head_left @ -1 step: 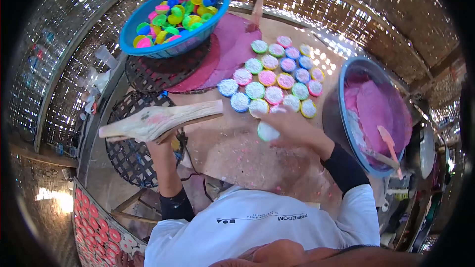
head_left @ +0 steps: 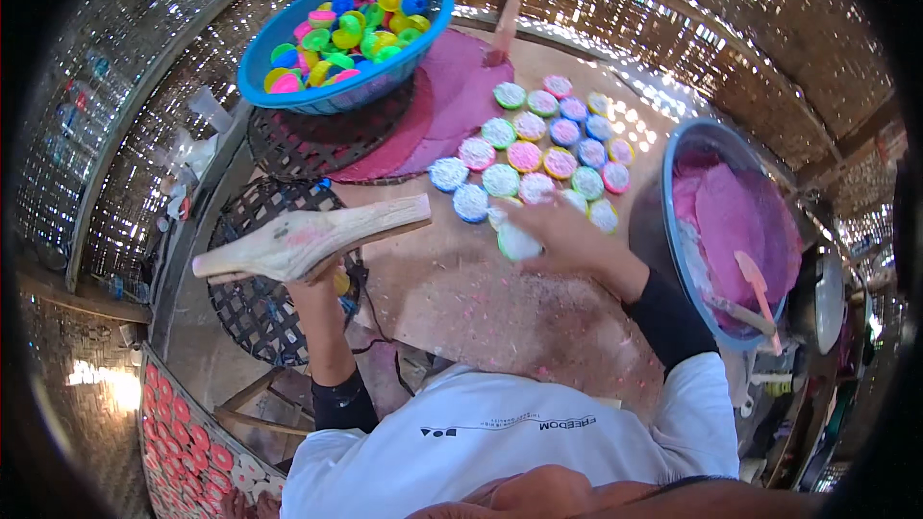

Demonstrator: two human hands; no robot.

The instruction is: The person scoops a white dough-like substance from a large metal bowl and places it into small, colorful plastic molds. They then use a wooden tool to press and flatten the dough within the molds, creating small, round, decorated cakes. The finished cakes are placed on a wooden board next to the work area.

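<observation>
My left hand (head_left: 315, 290) grips a pale, carved wooden implement (head_left: 308, 235) held out flat over the dark woven plastic rack (head_left: 240, 308). My right hand (head_left: 567, 245) has its fingers around a small green-rimmed cup with a pale, smooth-looking filling (head_left: 519, 242), just below the group of several small coloured cups (head_left: 524, 156) holding white and pink shredded-looking filling on the tan work surface (head_left: 452, 298). Some of those cups are partly hidden behind my right fingers.
A blue basket (head_left: 260, 86) of coloured moulds stands at back left beside pink dough sheets (head_left: 461, 86). At right, a grey-blue tub (head_left: 678, 250) holds pink dough and a spatula (head_left: 752, 284). Lower left, a tray (head_left: 154, 461) carries red rings. Woven walls (head_left: 673, 0) surround everything.
My right hand has shifted slightly rightward with the cup. The table's contents appear a little lower and to the right in the view.
</observation>
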